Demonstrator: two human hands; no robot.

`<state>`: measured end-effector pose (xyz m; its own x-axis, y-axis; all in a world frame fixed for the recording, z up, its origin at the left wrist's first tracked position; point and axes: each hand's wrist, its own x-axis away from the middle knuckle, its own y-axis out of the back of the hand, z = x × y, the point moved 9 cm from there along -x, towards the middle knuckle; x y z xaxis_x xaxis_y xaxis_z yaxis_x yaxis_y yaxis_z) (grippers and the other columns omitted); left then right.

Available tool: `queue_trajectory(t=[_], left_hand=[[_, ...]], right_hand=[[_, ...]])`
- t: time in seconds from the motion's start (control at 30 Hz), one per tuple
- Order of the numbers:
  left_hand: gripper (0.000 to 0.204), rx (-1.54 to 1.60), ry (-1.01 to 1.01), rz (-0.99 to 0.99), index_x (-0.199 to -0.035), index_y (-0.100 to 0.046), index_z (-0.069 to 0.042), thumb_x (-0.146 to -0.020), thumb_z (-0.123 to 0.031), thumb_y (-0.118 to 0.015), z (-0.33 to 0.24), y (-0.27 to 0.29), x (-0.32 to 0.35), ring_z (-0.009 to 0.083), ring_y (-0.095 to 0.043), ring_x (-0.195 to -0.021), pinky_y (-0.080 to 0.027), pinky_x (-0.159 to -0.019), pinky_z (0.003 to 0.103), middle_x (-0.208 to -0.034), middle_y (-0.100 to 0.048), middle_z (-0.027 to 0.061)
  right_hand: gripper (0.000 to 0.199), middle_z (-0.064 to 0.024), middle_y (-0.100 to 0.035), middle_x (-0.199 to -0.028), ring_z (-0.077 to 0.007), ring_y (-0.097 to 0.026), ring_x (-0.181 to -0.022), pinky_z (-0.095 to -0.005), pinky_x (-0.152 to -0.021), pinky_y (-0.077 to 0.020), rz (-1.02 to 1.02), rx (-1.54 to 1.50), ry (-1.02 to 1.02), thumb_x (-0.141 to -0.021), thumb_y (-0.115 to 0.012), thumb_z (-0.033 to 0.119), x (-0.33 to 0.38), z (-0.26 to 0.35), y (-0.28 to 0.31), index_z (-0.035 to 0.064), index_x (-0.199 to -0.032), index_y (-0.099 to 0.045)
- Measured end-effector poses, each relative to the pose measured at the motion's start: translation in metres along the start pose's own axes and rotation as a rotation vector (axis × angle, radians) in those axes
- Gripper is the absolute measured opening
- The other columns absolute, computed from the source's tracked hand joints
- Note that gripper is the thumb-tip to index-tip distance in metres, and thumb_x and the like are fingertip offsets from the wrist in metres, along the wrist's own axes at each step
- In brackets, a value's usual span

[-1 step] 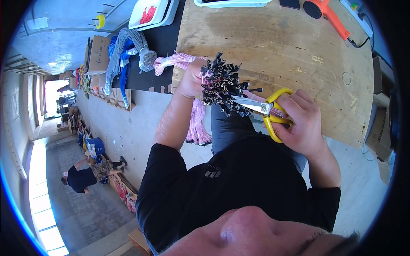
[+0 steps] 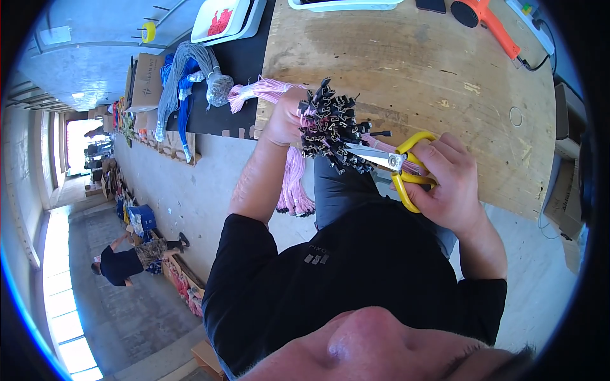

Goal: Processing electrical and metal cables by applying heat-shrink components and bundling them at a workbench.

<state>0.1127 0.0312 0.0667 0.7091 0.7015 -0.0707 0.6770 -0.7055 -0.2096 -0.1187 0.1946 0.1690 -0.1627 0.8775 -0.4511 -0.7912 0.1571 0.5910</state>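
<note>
Scissors (image 2: 387,162) in right hand (image 2: 448,187) point left, seemingly into connector bundle (image 2: 330,127).

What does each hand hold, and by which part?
Left hand grips the pink wire bundle just below its black connectors. Right hand holds scissors by the yellow handles.

A plywood workbench (image 2: 445,70) stands on a sunlit concrete floor (image 2: 190,184).

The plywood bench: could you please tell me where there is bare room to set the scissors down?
The plywood bench is bare across its middle, between the white tray and orange tool at the far edge and the right hand. The near left corner is crowded with the pink wire bundle.
</note>
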Motion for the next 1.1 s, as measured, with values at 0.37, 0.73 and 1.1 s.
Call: queue_trajectory(t=[0.37, 0.73, 1.1], left_hand=[[0.016, -0.113, -0.028, 0.047, -0.087, -0.079, -0.001, -0.076, -0.005, -0.09, -0.002, -0.002, -0.003, 0.0246, -0.077, -0.085, -0.059, -0.077, 0.038, -0.094, -0.081, 0.0099], [0.021, -0.139, -0.086, 0.013, -0.09, -0.078, 0.001, -0.078, -0.012, -0.09, -0.016, -0.016, 0.0, 0.0303, -0.077, -0.085, -0.058, -0.076, 0.04, -0.099, -0.08, 0.0174], [0.03, -0.455, -0.459, 0.194, -0.078, -0.069, 0.0, -0.071, -0.015, -0.094, -0.048, -0.049, -0.004, 0.0336, -0.068, -0.071, -0.049, -0.061, 0.04, -0.086, -0.072, 0.0175]], right_hand=[[0.044, -0.0125, -0.067, -0.088, -0.0283, -0.06, -0.073, -0.039, -0.068, -0.0503, -0.141, 0.11, -0.25, -0.068, -0.083, -0.001, 0.029, -0.054, 0.026, -0.0004, -0.109, -0.07], [0.04, -0.0122, -0.073, -0.102, -0.0296, -0.07, -0.096, -0.0417, -0.085, -0.0575, -0.173, 0.607, -0.566, -0.087, -0.081, 0.011, 0.115, -0.167, 0.069, 0.0058, -0.125, -0.071], [0.035, -0.0098, -0.07, -0.12, -0.0323, -0.069, -0.109, -0.0421, -0.092, -0.0568, -0.236, 0.709, -0.699, -0.095, -0.077, 0.02, 0.146, -0.2, 0.079, 0.0077, -0.127, -0.071]])
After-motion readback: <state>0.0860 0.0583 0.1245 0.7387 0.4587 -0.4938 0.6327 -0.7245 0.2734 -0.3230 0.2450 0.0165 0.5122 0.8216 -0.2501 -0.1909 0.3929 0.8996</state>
